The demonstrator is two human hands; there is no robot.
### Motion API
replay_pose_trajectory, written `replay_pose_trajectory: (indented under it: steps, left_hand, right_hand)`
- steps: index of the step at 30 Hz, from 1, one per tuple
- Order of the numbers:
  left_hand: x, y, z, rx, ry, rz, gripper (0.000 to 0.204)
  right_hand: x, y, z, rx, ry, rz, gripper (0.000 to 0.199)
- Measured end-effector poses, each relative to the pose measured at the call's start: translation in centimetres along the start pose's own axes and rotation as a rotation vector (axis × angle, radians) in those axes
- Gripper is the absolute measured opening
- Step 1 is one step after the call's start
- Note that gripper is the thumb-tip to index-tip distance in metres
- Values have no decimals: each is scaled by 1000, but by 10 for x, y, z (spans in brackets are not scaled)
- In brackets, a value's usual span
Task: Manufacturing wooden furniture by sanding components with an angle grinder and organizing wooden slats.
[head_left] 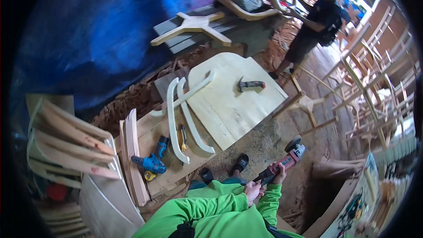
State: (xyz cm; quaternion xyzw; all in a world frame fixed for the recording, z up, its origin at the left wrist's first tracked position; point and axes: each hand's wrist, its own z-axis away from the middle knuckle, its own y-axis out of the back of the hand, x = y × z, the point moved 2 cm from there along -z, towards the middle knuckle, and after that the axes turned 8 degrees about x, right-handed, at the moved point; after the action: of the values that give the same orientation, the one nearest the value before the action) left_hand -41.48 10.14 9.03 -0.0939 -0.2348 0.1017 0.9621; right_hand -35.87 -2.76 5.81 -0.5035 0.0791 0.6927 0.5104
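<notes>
A red and black angle grinder (287, 162), with a round dark disc (293, 143) at its head, is held low to the right of the workbench. My right hand (280, 174) is wrapped around its body. At the tool's black rear end my left hand (253, 191) is closed; what exactly the fingers pinch there is partly hidden. On the bench, a hammer (251, 84) lies on a pale wooden panel (240, 110). Curved white wood pieces (174, 121) rest across the panel's left side. A blue cordless drill (152, 161) and a tape measure (150, 175) lie farther left.
Stacked curved wooden frames (72, 143) stand at the left. A cross-shaped wooden base (194, 27) sits on a far table. Another person (319, 20) stands at the far right, handling a wooden frame. Many chair frames (374, 75) crowd the right side. Shavings lie behind the bench.
</notes>
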Motion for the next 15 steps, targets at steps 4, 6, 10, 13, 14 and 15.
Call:
replay_pose_trajectory:
  steps: [4,6,10,13,14,15]
  left_hand:
    - [-5,5,-11,-183,217,-48,25]
    - [3,1,2,-207,285,48,27]
    - [-5,-10,-19,-315,119,323,27]
    - [-9,-10,-29,-299,36,257,23]
    - [-5,-13,-23,-287,9,315,22]
    - [-2,-16,-21,-312,-26,334,22]
  right_hand:
    - [-10,-2,1,-14,-22,-45,29]
    - [-9,-1,-7,-45,-116,-131,30]
    - [-14,-6,-13,-74,-174,-187,33]
    - [-28,-19,-3,-93,-188,-225,33]
    - [-28,-15,-5,-99,-184,-220,33]
    - [-31,-19,-4,-84,-162,-231,32]
